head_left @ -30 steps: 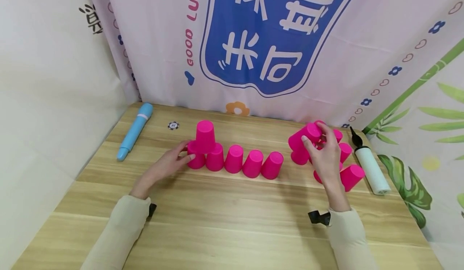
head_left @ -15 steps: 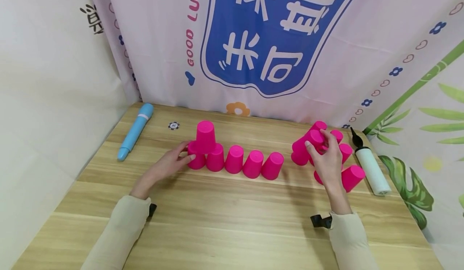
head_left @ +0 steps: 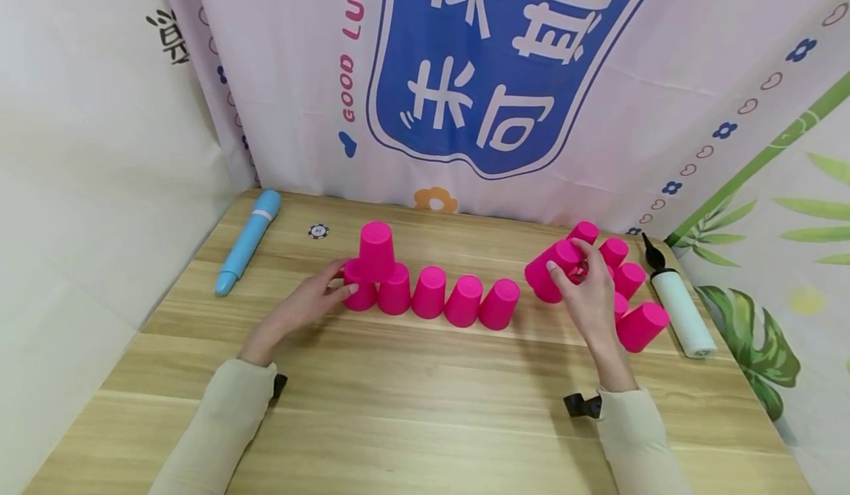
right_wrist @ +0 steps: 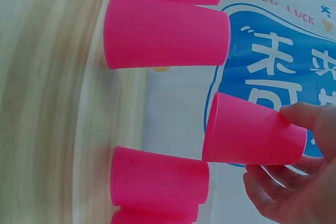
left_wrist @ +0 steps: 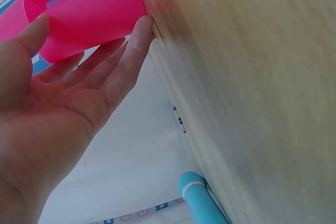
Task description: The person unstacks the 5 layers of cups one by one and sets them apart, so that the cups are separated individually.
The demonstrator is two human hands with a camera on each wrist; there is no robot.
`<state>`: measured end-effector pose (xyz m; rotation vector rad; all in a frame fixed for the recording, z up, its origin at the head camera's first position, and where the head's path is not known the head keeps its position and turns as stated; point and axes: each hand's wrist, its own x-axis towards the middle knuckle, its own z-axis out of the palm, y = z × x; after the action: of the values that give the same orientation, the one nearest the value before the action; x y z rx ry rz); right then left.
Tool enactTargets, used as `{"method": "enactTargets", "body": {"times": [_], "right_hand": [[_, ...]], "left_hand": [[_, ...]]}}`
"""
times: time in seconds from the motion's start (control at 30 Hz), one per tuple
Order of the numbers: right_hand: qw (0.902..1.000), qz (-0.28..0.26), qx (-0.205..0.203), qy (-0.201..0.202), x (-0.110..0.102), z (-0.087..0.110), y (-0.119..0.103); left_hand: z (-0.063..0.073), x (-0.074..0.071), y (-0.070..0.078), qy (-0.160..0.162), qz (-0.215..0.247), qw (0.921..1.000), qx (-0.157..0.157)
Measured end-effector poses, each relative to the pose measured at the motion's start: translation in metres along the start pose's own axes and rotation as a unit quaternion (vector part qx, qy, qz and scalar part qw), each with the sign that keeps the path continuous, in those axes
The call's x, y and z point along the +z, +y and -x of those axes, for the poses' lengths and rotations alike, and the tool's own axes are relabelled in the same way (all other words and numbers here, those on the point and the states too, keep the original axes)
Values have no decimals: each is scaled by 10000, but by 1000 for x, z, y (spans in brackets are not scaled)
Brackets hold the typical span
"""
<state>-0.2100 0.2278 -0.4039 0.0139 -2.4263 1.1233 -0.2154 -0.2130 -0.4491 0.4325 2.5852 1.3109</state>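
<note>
Several pink plastic cups [head_left: 428, 292] stand upside down in a row mid-table. Another pink cup [head_left: 376, 251] sits on top, bridging the two leftmost. My left hand [head_left: 305, 303] holds the leftmost row cup [head_left: 358, 296], thumb in front and fingers behind, as the left wrist view also shows. On the right, my right hand [head_left: 587, 292] pinches a raised pink cup [right_wrist: 252, 135] near its base, mouth downward and tilted. In the right wrist view it is off the table, with a standing cup [right_wrist: 160, 177] close by. More pink cups [head_left: 642, 327] cluster beside the right hand, some partly hidden.
A light blue rod with a rounded head [head_left: 247, 244] lies at the back left, near a small round chip [head_left: 319, 231]. A pale hand pump with a black nozzle [head_left: 680, 314] lies along the right edge. Printed cloth [head_left: 299, 111] hangs behind the table.
My right hand has moved slightly, with the pinched cup now a little left of where it was half a second ago. The left hand and the row have stayed put.
</note>
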Motion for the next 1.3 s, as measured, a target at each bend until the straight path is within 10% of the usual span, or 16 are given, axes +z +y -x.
{"method": "enactTargets", "body": {"times": [1.3], "right_hand": [[9983, 363, 161, -426, 15, 11, 12]], "left_hand": [[-1, 1, -2, 65, -46, 9999, 101]]}}
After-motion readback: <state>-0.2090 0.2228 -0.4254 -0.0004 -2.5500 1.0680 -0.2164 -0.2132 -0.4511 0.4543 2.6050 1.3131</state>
